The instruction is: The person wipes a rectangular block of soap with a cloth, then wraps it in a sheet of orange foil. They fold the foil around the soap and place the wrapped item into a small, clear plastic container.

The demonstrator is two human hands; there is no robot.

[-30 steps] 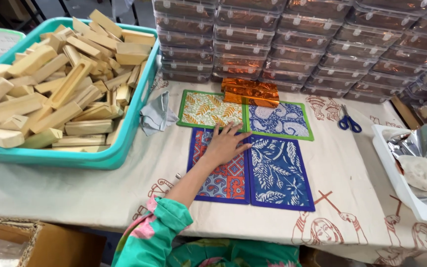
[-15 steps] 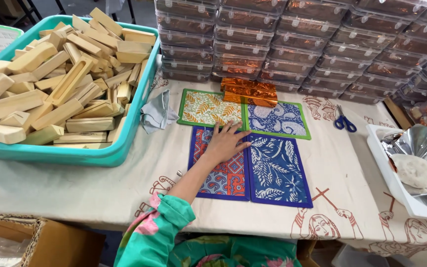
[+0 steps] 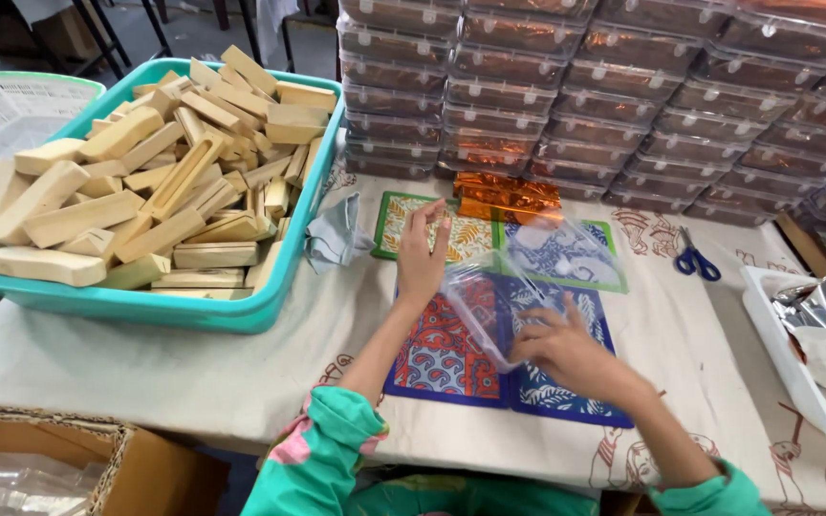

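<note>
Centre of frame: left hand [image 3: 421, 256] and right hand [image 3: 566, 346] both pinch a clear plastic bag [image 3: 518, 287], lifted just above four patterned mats [image 3: 446, 354] on the worktop [image 3: 193, 373], prob. to spread its mouth (opening not clearly visible). Scissors [image 3: 697, 260] lie right, untouched.

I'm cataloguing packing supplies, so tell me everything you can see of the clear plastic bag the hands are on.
The clear plastic bag is thin, see-through film, glossy and crinkled, and looks empty. It is lifted slightly, slanting over the patterned mats on the table. The left hand pinches its upper left edge; the right hand grips its lower part. The mats' prints show through it.
</note>
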